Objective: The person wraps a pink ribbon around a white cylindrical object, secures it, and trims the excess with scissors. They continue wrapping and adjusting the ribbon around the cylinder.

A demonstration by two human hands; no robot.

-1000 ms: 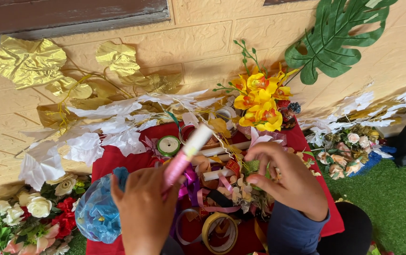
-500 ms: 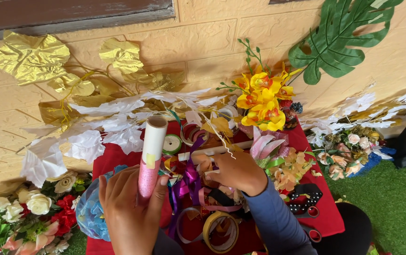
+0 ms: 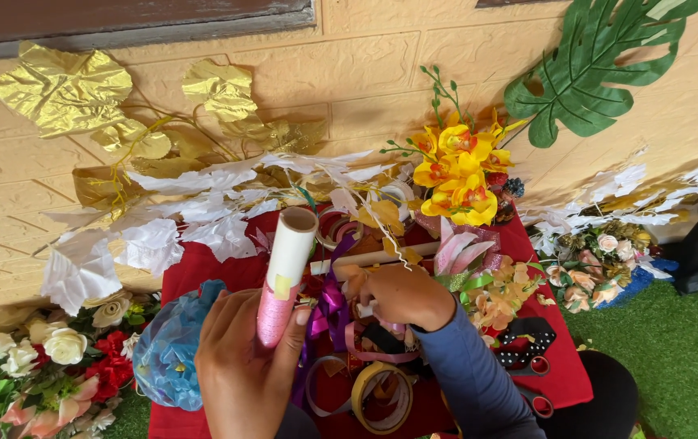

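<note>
Currently: both hands work over a red-covered counter (image 3: pixel 203 276) of craft supplies.

Left hand (image 3: pixel 239 366), at 7 o'clock, is closed around the pink lower end of a cream tube (image 3: pixel 284 272), held nearly upright. At centre, right hand (image 3: pixel 402 294) is curled shut over purple ribbon (image 3: pixel 331 309); whether it grips the ribbon cannot be told. Yellow artificial flowers (image 3: pixel 459 175) stand at 1 o'clock.

The left hand (image 3: pixel 243 366) is cut off by the bottom edge, and its palm hides the lower end of the pink-wound roll (image 3: pixel 282 280). The right hand (image 3: pixel 402 297) covers whatever its fingers close on, perhaps a ribbon. The red cloth (image 3: pixel 564 374) is mostly buried under ribbons. The green leaf (image 3: pixel 589 73) runs past the top edge.
</note>
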